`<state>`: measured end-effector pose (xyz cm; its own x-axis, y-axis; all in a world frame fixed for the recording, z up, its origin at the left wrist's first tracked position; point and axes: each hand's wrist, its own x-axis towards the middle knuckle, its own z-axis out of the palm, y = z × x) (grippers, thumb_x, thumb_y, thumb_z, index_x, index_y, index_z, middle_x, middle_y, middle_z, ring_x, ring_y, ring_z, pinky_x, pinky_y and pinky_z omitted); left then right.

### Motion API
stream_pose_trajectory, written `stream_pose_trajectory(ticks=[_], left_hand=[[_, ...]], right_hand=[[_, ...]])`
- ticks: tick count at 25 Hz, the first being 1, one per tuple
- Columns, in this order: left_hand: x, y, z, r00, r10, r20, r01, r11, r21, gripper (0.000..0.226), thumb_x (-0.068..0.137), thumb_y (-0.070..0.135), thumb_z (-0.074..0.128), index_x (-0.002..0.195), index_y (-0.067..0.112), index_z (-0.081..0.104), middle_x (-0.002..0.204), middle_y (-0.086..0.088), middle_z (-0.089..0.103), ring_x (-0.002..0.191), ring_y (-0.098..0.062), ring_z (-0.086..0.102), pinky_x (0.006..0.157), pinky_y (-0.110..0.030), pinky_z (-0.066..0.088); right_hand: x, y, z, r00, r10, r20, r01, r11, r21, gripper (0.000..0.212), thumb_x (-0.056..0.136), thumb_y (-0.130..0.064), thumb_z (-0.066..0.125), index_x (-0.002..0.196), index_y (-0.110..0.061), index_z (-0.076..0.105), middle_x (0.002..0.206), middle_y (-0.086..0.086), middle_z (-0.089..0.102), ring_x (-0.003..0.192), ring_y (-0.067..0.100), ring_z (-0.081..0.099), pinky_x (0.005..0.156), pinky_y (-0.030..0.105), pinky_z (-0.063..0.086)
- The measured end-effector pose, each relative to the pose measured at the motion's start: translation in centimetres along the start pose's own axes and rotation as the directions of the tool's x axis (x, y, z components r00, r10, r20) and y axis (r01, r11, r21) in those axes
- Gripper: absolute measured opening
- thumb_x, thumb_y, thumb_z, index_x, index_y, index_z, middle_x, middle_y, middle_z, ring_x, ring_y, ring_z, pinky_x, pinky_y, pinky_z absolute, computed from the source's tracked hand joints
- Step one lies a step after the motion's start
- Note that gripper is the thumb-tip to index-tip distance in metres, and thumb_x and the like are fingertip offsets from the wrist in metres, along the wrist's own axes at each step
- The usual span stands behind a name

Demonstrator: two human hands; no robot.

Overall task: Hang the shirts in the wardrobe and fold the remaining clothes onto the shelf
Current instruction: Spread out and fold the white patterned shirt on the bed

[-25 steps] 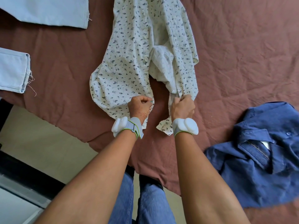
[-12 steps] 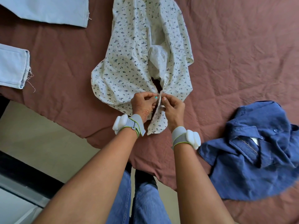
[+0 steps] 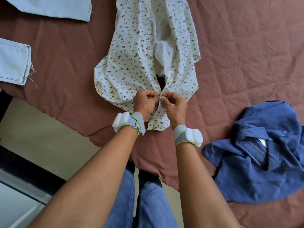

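Observation:
A white shirt with a small dark leaf print (image 3: 131,63) lies on the brown bedsheet (image 3: 238,55), its hem toward me. My left hand (image 3: 145,102) pinches the left front edge near the hem. My right hand (image 3: 175,106) pinches the right front edge. Both edges are held together between my fingertips at the placket. Higher up, the front gapes and shows the plain white inside. A crumpled dark blue shirt (image 3: 263,158) lies at the right on the same sheet, collar up.
Light blue jeans lie at the left, one leg (image 3: 13,61) with a frayed hem and another part (image 3: 54,7) at the top left. The bed's edge runs diagonally; beige floor (image 3: 41,137) is below it. My jeans-clad legs (image 3: 148,203) stand against the bed.
My hands, apart a second ago and each gripping one front edge, have come together and drawn the two edges of the printed shirt closed near the hem.

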<state>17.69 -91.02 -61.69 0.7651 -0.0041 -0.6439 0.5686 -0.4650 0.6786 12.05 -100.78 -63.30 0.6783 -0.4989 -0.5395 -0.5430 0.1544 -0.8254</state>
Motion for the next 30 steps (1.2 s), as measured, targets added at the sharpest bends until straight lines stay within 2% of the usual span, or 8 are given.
stream_pose_trajectory(ticks=[3,6,11,15,19,23,27,30], left_hand=[[0.2,-0.1,0.0,1.000,-0.004,-0.023,0.004,1.000,0.027,0.015,0.075,0.005,0.074,0.073,0.020,0.072,0.067,-0.004,0.070,0.060,-0.019,0.068,0.064,-0.030,0.060],[0.0,0.4,-0.1,1.000,-0.018,0.007,0.018,1.000,0.007,0.011,0.074,0.002,0.076,0.081,0.010,0.074,0.062,-0.003,0.067,0.046,-0.007,0.061,0.053,-0.021,0.057],[0.7,0.6,-0.7,0.996,0.069,0.054,-0.075,0.988,0.135,0.014,0.075,0.004,0.076,0.089,0.006,0.076,0.074,-0.009,0.073,0.062,-0.018,0.070,0.067,-0.032,0.061],[0.9,0.6,-0.4,0.996,0.079,0.052,-0.086,0.986,0.140,0.013,0.073,0.020,0.079,0.083,0.011,0.077,0.073,-0.006,0.073,0.069,-0.021,0.072,0.070,-0.036,0.061],[1.6,-0.3,-0.1,0.998,0.058,-0.032,-0.054,0.991,0.123,0.009,0.077,0.009,0.074,0.086,0.006,0.073,0.077,-0.012,0.073,0.070,-0.026,0.072,0.071,-0.041,0.061],[1.6,-0.6,-0.3,0.988,0.150,-0.025,-0.144,0.975,0.172,0.027,0.081,0.007,0.067,0.107,0.013,0.065,0.081,-0.007,0.073,0.070,-0.019,0.065,0.074,-0.029,0.056],[1.4,-0.3,-0.3,0.965,0.256,0.055,-0.261,0.927,0.268,0.037,0.087,0.002,0.055,0.123,0.012,0.054,0.076,-0.005,0.068,0.073,-0.016,0.059,0.071,-0.020,0.044],[1.3,-0.3,-0.2,0.981,0.190,0.036,-0.194,0.958,0.214,0.037,0.089,0.002,0.052,0.124,0.015,0.053,0.075,0.000,0.063,0.072,-0.015,0.056,0.068,-0.020,0.042]], right_hand=[[0.1,0.1,-0.2,0.998,-0.021,0.051,0.022,0.999,-0.028,0.014,0.081,-0.002,0.072,0.087,-0.014,0.075,0.075,-0.001,0.070,0.071,0.010,0.060,0.074,0.034,0.057],[0.0,0.1,-0.5,1.000,-0.017,0.025,0.018,1.000,-0.022,0.022,0.078,0.006,0.071,0.089,-0.013,0.074,0.080,0.000,0.071,0.077,0.011,0.064,0.083,0.037,0.058],[0.1,0.1,-0.3,0.998,0.058,0.014,-0.058,0.997,0.053,0.024,0.076,0.006,0.073,0.093,-0.010,0.069,0.078,0.007,0.067,0.074,0.018,0.064,0.078,0.043,0.060],[0.0,-0.3,0.4,0.998,-0.047,-0.042,0.044,0.997,-0.066,0.031,0.071,0.006,0.071,0.093,-0.016,0.064,0.074,-0.001,0.063,0.066,0.013,0.058,0.065,0.036,0.056],[-0.1,-0.2,0.6,0.997,-0.072,0.027,0.075,0.990,-0.119,0.042,0.071,0.005,0.077,0.104,-0.016,0.061,0.082,0.004,0.069,0.071,0.011,0.063,0.074,0.032,0.059],[0.4,-0.1,0.3,0.998,-0.017,0.055,0.018,0.999,-0.027,0.040,0.076,0.004,0.075,0.109,-0.012,0.061,0.081,0.009,0.070,0.076,0.021,0.066,0.078,0.041,0.060],[0.5,-0.5,0.6,0.999,-0.004,0.044,0.004,1.000,-0.010,0.031,0.081,0.008,0.067,0.108,-0.006,0.062,0.074,0.004,0.065,0.068,0.013,0.059,0.065,0.024,0.055],[0.8,-0.9,1.2,0.997,-0.015,0.079,0.016,1.000,-0.020,0.028,0.083,0.012,0.059,0.100,-0.011,0.062,0.076,0.000,0.061,0.072,0.011,0.052,0.064,0.025,0.050]])
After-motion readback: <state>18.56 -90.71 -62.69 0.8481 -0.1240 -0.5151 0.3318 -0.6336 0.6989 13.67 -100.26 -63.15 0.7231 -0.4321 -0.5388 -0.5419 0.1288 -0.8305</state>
